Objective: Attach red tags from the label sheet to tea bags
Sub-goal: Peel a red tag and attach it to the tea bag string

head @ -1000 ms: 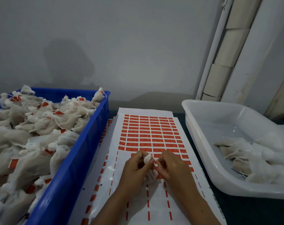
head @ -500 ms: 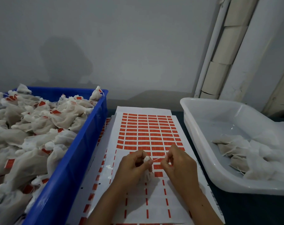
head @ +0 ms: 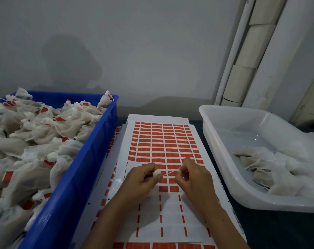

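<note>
Over label sheet (head: 163, 141), tea bag (head: 156, 172) in left hand (head: 143, 178) grip

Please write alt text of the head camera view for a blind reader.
Over a label sheet of red tags, the left hand grips a tea bag while the right hand pinches its string taut. A blue crate of tagged bags stands left, a white tray right.

A small packing workshop is showing here: a blue crate (head: 66, 191) heaped with tagged tea bags (head: 44, 126), label sheet (head: 163, 141), white tub (head: 224, 133), bare wall (head: 152, 51).
</note>
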Tool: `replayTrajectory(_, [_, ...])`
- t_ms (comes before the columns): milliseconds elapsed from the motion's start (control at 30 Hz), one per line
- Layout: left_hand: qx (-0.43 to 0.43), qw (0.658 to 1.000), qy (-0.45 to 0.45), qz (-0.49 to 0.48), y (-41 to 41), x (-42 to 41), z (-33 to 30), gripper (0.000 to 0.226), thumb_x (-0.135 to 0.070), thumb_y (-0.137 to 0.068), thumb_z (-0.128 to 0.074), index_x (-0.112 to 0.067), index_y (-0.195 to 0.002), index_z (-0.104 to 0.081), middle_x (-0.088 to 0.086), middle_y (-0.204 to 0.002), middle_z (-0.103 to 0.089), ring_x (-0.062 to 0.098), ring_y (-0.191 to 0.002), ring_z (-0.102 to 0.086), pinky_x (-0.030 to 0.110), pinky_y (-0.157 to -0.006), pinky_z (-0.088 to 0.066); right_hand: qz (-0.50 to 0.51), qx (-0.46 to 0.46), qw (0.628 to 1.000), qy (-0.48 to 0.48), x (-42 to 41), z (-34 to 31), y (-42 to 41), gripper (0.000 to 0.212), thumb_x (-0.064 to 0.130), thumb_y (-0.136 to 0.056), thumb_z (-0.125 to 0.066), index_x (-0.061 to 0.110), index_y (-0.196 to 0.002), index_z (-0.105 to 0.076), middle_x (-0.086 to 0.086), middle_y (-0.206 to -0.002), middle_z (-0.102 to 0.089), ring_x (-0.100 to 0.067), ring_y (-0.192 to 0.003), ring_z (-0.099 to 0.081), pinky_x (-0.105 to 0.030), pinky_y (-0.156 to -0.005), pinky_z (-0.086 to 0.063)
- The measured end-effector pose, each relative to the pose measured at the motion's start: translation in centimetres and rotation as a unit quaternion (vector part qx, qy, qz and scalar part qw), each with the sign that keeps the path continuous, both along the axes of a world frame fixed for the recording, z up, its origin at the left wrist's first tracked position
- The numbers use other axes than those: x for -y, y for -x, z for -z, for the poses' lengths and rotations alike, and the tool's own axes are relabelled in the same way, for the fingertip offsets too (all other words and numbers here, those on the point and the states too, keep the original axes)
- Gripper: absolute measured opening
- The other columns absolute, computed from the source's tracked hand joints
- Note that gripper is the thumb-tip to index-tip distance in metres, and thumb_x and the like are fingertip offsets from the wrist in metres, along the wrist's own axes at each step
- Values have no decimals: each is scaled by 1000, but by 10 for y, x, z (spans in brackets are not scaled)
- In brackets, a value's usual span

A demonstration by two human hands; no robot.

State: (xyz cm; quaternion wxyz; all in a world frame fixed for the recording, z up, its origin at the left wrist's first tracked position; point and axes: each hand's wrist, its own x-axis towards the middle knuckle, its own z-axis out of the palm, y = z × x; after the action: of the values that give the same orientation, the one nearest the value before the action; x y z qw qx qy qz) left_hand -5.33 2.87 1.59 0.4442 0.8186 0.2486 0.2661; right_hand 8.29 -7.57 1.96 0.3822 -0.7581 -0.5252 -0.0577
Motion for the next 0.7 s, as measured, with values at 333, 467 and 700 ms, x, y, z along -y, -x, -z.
replayTrajectory(333, [-48, 994, 2, -94, 19, -25, 7, 17, -35, -91, -52, -27, -77, -57, -20, -76, -63, 6, -73, -62, 12, -61, -42, -52, -3, 992, 118, -4, 9, 2, 17, 38, -88, -52, 30, -102, -58, 13, -109, -64, -2, -92, -61, -3, -81, -33])
replayTrajectory(467, [-74, 991, 6, -112, 18, -29, 10, 16, -34, -91, -51, -27, -78, -56, -21, -82, -61, 6, -76, -61, 11, -64, -43, -56, 36, 977, 203, -1, 4, -12, 22, 38, -90, -51, 30, -109, -57, 14, -118, -59, -2, -102, -57, -8, -88, -33])
replayTrajectory(700, [-80, 990, 10, -115, 16, -30, 12, 16, -34, -92, -49, -29, -78, -53, -24, -84, -58, 3, -77, -60, 9, -64, -41, -114, 132, 945, 276, 12, -11, -25, 31, 38, -89, -52, 28, -119, -57, 14, -131, -52, -2, -117, -51, -13, -104, -28])
